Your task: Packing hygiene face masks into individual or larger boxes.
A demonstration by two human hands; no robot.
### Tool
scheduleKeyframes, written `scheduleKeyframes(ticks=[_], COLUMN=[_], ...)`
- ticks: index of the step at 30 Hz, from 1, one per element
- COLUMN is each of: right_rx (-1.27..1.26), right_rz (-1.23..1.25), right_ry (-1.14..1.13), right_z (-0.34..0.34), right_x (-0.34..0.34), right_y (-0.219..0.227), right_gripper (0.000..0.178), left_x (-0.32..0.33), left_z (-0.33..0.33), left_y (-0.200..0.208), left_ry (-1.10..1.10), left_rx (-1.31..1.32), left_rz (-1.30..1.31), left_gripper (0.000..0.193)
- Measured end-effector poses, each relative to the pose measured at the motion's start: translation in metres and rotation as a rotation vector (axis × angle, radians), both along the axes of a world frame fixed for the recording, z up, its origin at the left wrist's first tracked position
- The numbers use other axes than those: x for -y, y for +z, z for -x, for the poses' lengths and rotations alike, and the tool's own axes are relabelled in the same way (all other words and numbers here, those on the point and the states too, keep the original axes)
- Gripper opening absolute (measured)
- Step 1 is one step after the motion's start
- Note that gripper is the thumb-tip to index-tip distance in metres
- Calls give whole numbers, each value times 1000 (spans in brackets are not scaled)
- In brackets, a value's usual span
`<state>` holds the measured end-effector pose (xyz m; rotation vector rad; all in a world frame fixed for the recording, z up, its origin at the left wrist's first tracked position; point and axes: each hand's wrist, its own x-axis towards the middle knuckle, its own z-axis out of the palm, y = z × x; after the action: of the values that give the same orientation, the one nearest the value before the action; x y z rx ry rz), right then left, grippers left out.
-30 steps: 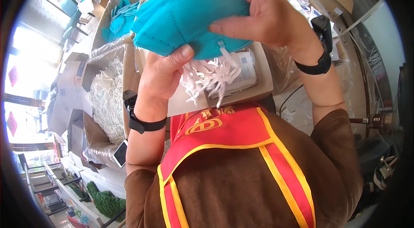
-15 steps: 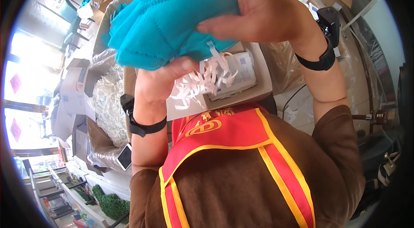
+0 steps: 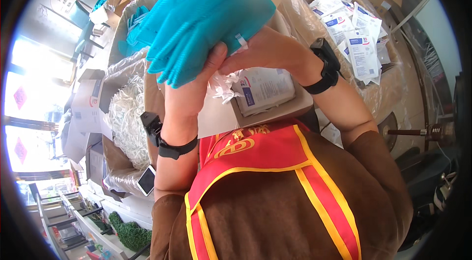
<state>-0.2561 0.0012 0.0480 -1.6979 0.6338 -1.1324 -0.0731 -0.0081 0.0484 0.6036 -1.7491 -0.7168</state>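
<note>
A thick stack of teal folded face masks [image 3: 211,21] is held up in front of me, its layered edges fanning toward the left. My left hand [image 3: 196,80] is closed on its lower left part, with the thumb on the near side. My right hand [image 3: 273,53] grips the lower right edge, the fingers partly hidden behind the masks. White ear loops [image 3: 223,88] hang below the stack between my wrists. Just beneath, white printed pouches [image 3: 268,90] lie in an open cardboard box [image 3: 301,105] against my red apron [image 3: 246,149].
To the left, a plastic-lined carton holds a heap of white elastic strips [image 3: 129,122]. More teal masks [image 3: 137,26] lie in a carton behind it. At right, a plastic-lined carton is piled with white pouches [image 3: 361,46]. A phone [image 3: 146,180] rests by my left elbow.
My right hand has moved from the top of the stack down to its lower right edge. The stack has tilted upward and shifted slightly right, and its ear loops are more gathered.
</note>
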Motion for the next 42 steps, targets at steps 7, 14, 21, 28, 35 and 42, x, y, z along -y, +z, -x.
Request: scheduleKeyframes(ticks=[7,14,21,28,35,42], right_rx=[-625,-153,-507,-329,-651,-829], right_rz=[-34,-332,-441,-356,320,414], right_ry=[-114,5,161,205,-53,-45], right_z=[43,50,20,26,41,37], right_x=[-2,-37,-41,-30,-40,-32], right_y=[10,-30,-29,-39,10,27], right_gripper=[33,23,28,14,11,9], left_x=[-4,10,-2,21,-19,-29], left_z=[-48,-74,-50,-60,-69,-50], left_y=[27,-2,-3,-29,-8,47], left_ry=[-91,-160,-758,-1482,-874,-360], left_rx=[-374,-571,-991,-613,-53,814], left_rz=[-519,-575,-707,-557,-470,87], left_gripper=[36,61,74,57,45,42])
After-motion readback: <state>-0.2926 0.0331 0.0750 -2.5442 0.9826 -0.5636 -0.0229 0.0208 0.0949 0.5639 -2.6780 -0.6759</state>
